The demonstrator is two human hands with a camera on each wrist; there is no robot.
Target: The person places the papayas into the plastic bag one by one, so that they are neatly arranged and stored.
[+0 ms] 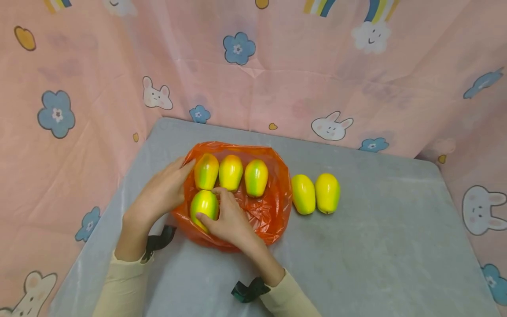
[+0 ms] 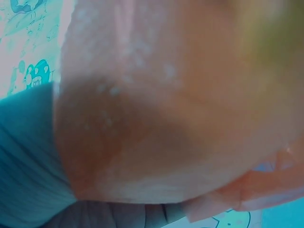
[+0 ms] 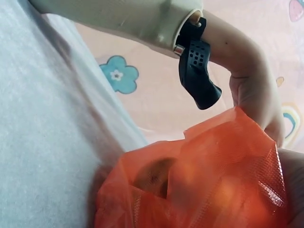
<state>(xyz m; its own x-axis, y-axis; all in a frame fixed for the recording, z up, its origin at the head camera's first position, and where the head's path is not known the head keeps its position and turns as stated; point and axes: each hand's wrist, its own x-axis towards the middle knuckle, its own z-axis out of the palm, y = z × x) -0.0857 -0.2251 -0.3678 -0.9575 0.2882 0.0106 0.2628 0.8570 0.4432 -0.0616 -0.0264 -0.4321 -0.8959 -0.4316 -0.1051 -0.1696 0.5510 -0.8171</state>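
Note:
An orange-red plastic bag (image 1: 273, 220) stands with its mouth spread wide, several glossy yellow-green fruits inside, shaped like small papayas. My left hand (image 1: 168, 187) holds the bag's left rim; its fingertips are hidden by the plastic. Inside, my right hand (image 1: 229, 218) grips the nearest yellow-green fruit (image 1: 204, 204) between thumb and fingers. Behind it, three others form a row: a left fruit (image 1: 206, 171), a middle fruit (image 1: 231, 172) and a right fruit (image 1: 256, 178). The left wrist view is mostly blurred skin. In the right wrist view the bag (image 3: 213, 185) covers the right hand.
Two more yellow-green fruits, a nearer-left one (image 1: 303, 194) and one on the right (image 1: 327, 193), lie side by side just right of the bag. Everything rests on a grey-covered table (image 1: 380, 246). A pink patterned curtain (image 1: 277, 92) encloses its back and sides.

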